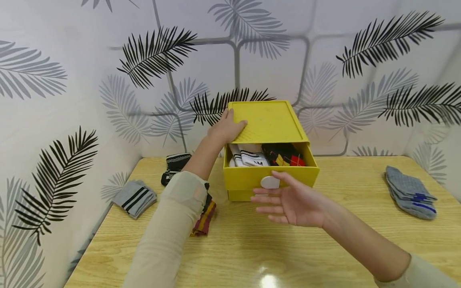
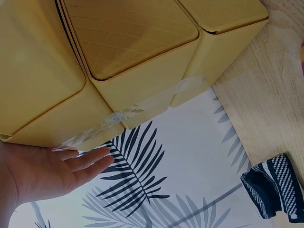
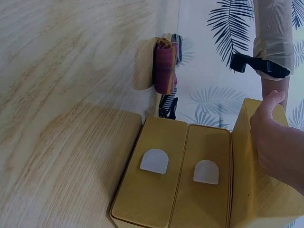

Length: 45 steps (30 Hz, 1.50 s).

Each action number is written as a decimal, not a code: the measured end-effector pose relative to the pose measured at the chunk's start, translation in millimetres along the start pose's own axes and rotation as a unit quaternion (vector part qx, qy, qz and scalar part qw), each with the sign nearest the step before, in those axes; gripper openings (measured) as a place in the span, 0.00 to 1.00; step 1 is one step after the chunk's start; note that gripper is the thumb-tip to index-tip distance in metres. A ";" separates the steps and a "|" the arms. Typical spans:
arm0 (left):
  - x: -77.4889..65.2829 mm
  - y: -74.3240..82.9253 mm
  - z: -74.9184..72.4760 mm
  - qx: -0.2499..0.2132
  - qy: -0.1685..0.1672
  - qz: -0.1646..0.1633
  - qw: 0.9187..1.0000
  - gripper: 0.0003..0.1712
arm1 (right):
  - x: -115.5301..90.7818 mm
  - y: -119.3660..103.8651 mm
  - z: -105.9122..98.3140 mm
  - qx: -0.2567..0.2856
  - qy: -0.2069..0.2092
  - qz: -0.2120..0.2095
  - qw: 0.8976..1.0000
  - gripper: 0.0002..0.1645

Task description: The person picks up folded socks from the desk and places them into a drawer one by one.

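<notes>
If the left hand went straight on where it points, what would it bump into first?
Past the side of the yellow box, the left hand would probably meet the leaf-patterned wall; depth is unclear.

Yellow box (image 1: 264,122): I see it upright on the wooden table (image 1: 342,248), with a flat, rimmed top.
Upper drawer (image 1: 243,178): pulled out toward my head camera, rounded white tab (image 1: 269,182) on front.
White socks (image 1: 252,157): black-striped, lying inside.
Dark socks (image 1: 280,152): beside them, red and yellow patches.
</notes>
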<state>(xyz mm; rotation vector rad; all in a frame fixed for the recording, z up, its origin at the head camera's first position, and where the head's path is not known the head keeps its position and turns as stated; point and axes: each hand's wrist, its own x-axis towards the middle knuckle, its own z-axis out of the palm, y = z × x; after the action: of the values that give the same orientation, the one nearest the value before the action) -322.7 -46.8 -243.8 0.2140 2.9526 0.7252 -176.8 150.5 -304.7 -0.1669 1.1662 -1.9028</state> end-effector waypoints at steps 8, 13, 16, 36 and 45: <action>-0.3 1.4 1.6 0.005 0.002 0.000 1.000 0.41 | 10.2 -11.2 -7.7 0.005 0.003 -0.003 1.000 0.35; -0.1 2.7 2.1 0.006 -0.001 -0.003 1.000 0.41 | 19.3 -20.2 -15.3 0.005 0.019 -0.008 1.000 0.36; -0.4 3.3 2.8 0.005 0.002 -0.005 1.000 0.41 | 24.3 -24.8 -19.0 0.004 0.027 -0.009 1.000 0.38; 2.2 0.2 2.2 0.002 0.010 0.002 1.000 0.42 | 45.0 -26.6 -37.6 -0.074 0.053 -0.021 0.996 0.37; 1.5 -0.6 2.2 -0.002 0.011 0.004 1.000 0.42 | 56.6 2.0 -60.5 -0.004 0.065 0.026 0.998 0.36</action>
<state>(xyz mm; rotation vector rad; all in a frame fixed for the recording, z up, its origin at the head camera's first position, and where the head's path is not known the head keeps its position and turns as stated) -323.9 -46.1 -246.2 0.2205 2.9720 0.7378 -241.1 148.6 -356.9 -0.0178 1.2527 -1.8855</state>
